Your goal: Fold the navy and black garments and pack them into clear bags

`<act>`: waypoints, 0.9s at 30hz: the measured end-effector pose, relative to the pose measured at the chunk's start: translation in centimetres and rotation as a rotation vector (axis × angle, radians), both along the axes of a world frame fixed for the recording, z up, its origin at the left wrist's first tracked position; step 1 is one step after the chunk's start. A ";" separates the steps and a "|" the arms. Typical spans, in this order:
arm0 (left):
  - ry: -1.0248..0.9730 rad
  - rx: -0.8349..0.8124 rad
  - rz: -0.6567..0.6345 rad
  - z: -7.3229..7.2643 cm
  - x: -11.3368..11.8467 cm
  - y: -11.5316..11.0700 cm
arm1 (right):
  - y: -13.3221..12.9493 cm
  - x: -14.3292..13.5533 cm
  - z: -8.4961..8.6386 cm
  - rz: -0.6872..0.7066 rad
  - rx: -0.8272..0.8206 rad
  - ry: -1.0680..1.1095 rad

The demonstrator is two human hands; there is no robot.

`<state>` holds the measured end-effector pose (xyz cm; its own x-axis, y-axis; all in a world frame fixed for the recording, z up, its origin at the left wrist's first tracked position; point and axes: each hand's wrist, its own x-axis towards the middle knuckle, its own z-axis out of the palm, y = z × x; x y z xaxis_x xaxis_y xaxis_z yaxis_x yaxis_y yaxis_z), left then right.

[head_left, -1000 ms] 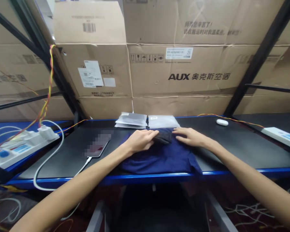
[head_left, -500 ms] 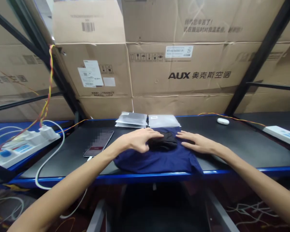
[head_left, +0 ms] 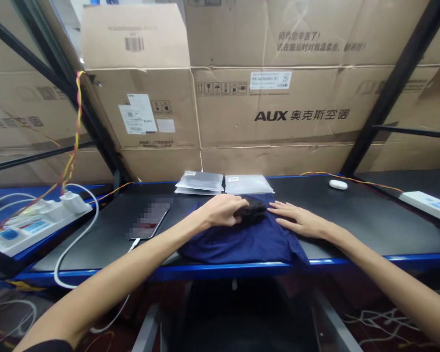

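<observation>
A dark blue cloth (head_left: pixel 242 247) lies spread at the front of the black table, its lower edge near the blue rim. On top of it sits a black folded cloth bundle (head_left: pixel 253 211). My left hand (head_left: pixel 225 209) has its fingers curled closed on the bundle's left side; the fingertips are partly hidden. Flat on the right part of the blue cloth rests my right hand (head_left: pixel 295 218), fingers stretched and apart, close to the bundle but holding nothing.
Two stacks of frosted plastic bags (head_left: pixel 200 182) stand behind the cloth. A phone (head_left: pixel 151 220) on a white cable lies left. A white earbud case (head_left: pixel 338 185) and power strips (head_left: pixel 430 205) are on the table. Cardboard (head_left: pixel 227 117) walls the back.
My left hand has moved slightly right, and its fingers have closed on the black bundle, which now looks more bunched. My right hand stays nearly in place.
</observation>
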<state>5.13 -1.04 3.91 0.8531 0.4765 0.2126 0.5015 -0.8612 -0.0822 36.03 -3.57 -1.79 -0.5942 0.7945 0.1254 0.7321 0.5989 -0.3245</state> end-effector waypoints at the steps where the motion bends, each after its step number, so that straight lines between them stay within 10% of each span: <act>1: -0.064 -0.011 0.060 0.3 0.7 -0.4 | 0.0 0.0 0.0 -0.003 0.008 0.014; 11: -0.064 -0.111 0.312 -1.2 8.2 -3.7 | 0.3 0.6 -0.2 -0.135 0.192 0.199; 27: -0.225 -0.106 0.238 -2.4 6.7 -3.2 | -0.8 -0.5 0.1 -0.082 0.099 0.184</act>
<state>11.83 -4.21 1.52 0.6528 0.6859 0.3216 0.6846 -0.7159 0.1374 35.52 -4.36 -1.71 -0.4882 0.8175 0.3056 0.7133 0.5755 -0.3999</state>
